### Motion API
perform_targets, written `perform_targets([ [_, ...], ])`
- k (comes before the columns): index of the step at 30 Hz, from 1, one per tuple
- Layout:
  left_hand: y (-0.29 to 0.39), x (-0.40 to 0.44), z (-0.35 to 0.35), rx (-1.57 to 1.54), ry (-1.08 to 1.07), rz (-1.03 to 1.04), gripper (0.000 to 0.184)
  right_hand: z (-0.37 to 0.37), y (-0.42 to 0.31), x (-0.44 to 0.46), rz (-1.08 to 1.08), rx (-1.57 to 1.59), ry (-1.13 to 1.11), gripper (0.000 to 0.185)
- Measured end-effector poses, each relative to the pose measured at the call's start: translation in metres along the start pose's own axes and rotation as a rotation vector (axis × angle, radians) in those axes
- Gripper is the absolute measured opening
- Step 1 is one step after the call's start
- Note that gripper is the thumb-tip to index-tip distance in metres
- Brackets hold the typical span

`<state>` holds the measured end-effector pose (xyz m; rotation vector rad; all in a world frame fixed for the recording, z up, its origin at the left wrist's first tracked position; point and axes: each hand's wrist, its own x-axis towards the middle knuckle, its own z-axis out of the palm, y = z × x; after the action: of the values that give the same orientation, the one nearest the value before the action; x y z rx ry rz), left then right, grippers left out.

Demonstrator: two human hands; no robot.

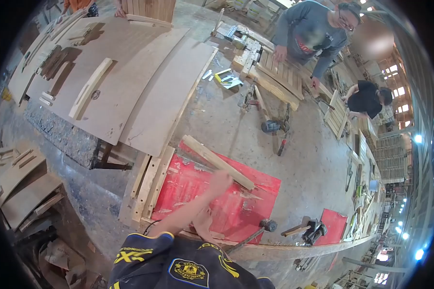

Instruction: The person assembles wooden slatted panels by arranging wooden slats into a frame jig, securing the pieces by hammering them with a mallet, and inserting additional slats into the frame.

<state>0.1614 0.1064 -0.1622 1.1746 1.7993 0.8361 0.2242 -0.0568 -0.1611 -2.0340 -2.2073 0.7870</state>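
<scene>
On a red board [248, 212] lies a pale wooden bar [205, 154], set at a slant. My left hand [220, 181] reaches across the board to the near edge of this bar, its fingers curled against it. Beneath my left forearm is my right hand [203, 220], close to my body; its fingers are mostly hidden, and what they hold, if anything, does not show. A hammer [267, 225] rests at the board's near right corner, its handle pointing towards me.
A holed wooden rail [156, 185] borders the board's left. Rightward lie a dark clamp-like tool [314, 232] and another red board [333, 226]. A mallet [271, 126] lies farther off. Brown sheets [125, 72] cover the left. Co-workers [313, 33] stand across the table.
</scene>
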Motion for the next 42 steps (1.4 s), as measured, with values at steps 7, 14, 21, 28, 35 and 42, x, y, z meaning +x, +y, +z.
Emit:
perform_targets([
  [7, -0.075, 0.036, -0.104, 0.593, 0.216, 0.776, 0.052, 0.004, 0.017, 0.006, -0.033, -0.108, -0.017, 0.052],
  [14, -0.082, 0.008, -0.083, 0.552, -0.008, 0.545, 0.042, 0.003, 0.065, -0.035, -0.032, -0.135, -0.108, 0.049],
  [21, -0.086, 0.028, -0.080, 0.618, -0.005, 0.710, 0.043, 0.016, 0.066, -0.038, 0.032, -0.142, -0.037, 0.045],
  [28, -0.066, 0.065, -0.066, 0.757, 0.037, 0.532, 0.049, 0.019, 0.068, -0.031, 0.084, -0.118, -0.100, 0.043],
  [35, -0.091, 0.033, -0.078, 0.451, 0.172, 0.611, 0.050, -0.002, 0.064, -0.012, -0.082, -0.015, -0.336, 0.037],
  [42, -0.103, 0.043, -0.188, -0.296, 0.295, 0.080, 0.021, -0.040, 0.036, 0.068, 0.138, 0.525, -0.182, 0.015],
])
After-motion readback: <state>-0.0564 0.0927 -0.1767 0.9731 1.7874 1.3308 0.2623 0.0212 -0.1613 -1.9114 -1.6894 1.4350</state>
